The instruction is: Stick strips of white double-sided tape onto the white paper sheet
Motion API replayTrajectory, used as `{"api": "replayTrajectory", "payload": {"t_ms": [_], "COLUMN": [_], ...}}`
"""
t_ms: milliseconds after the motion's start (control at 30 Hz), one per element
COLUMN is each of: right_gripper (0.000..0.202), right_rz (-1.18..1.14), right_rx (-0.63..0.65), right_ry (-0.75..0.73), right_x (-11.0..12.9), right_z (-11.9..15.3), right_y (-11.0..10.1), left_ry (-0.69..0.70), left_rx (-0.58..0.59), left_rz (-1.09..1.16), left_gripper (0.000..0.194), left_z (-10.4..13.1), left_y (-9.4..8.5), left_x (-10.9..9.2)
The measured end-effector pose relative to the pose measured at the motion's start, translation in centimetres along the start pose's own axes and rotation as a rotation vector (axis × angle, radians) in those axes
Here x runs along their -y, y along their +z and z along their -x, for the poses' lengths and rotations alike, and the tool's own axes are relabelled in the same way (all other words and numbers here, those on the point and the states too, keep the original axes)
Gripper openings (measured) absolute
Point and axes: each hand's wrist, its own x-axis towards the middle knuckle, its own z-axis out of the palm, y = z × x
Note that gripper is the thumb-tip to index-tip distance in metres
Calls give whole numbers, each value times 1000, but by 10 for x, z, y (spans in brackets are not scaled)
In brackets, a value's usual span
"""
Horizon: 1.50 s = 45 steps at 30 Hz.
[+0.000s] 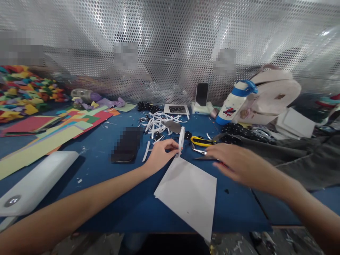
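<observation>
Metal scissors (199, 152) lie partly hidden by the right hand (236, 163).

No word or number reads for sure. Your white device (44, 182) has a dark oval badge (12, 200) with pale characters, too unclear to spell. Bottle (231, 104): red-and-blue figure, no readable lettering. Blue mark (197, 110) on the white pack (206, 108) and the bag's (268, 97) small patch (279, 96): both illegible.
</observation>
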Motion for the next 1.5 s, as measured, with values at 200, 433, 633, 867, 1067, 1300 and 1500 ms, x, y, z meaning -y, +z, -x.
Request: {"api": "replayTrajectory", "payload": {"t_ms": [200,433,633,867,1067,1300,1500], "right_gripper": [76,86,88,88,67,24,29], "right_rz": [-210,-287,-287,-238,-115,26,128], "right_rx": [189,214,220,145,80,60,75], "right_ry": [-333,-289,-296,-300,-344,146,229], "right_x": [59,54,54,56,61,3,-38], "right_z": [-40,-41,-40,-40,-35,11,37], "right_y": [23,40,37,49,36,5,18], "left_ry": [23,70,149,305,374,405,404], "left_rx": [5,-14,-131,-26,57,82,118], "left_rz": [-16,-115,-286,-497,-648,-674,-637], "left_gripper": [6,8,10,8,12,21,19], "left_z": [-1,-4,-23,-60,-93,-67,-44], "left_y": [0,-2,-5,14,26,11,1], "left_x": [0,-4,-1,-9,0,-4,-12]}}
